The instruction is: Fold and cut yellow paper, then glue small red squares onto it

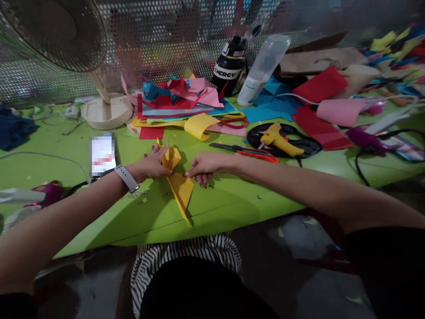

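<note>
Pinching the right edge of folded yellow paper (181, 188), centre of frame: right hand (205, 167), thumb and forefinger closed on it, other fingers curled. Left hand (153, 162) half spread against paper's upper left; firm grip or mere touch, cannot tell. Green table (232, 206) beneath. Phone (102, 153) left of centre; glue gun (278, 139) right of centre; fan (56, 31) upper left.
</note>
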